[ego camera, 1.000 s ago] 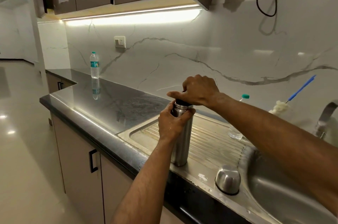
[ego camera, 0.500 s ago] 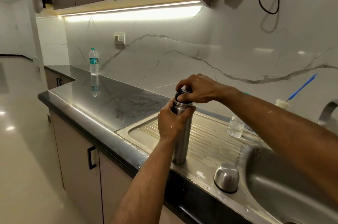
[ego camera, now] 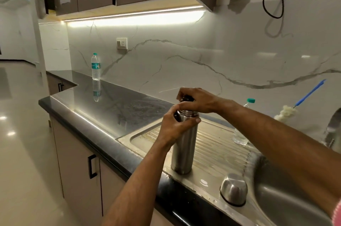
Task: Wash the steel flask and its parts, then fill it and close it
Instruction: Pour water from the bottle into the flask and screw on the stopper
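Observation:
The steel flask point(ego camera: 182, 148) stands upright on the ribbed drainboard point(ego camera: 217, 150) beside the sink. My left hand point(ego camera: 175, 126) grips its upper body just under the neck. My right hand point(ego camera: 197, 99) is on top of the flask, its fingers curled round the dark stopper point(ego camera: 186, 98) in the mouth; most of the stopper is hidden by the fingers. The flask's steel cup lid point(ego camera: 234, 191) sits upside down on the sink's front rim, to the right of the flask and apart from both hands.
The sink basin point(ego camera: 287, 203) opens at the lower right, with the tap point(ego camera: 334, 129) behind it. A small plastic bottle with a green cap point(ego camera: 241, 133) and a blue-handled bottle brush point(ego camera: 302, 100) stand at the back. Another water bottle point(ego camera: 96, 67) is far left on the dark counter point(ego camera: 103, 107).
My right hand has turned on the stopper, its fingers shifting round the top. The flask and my left hand have stayed in place. The camera has shifted slightly.

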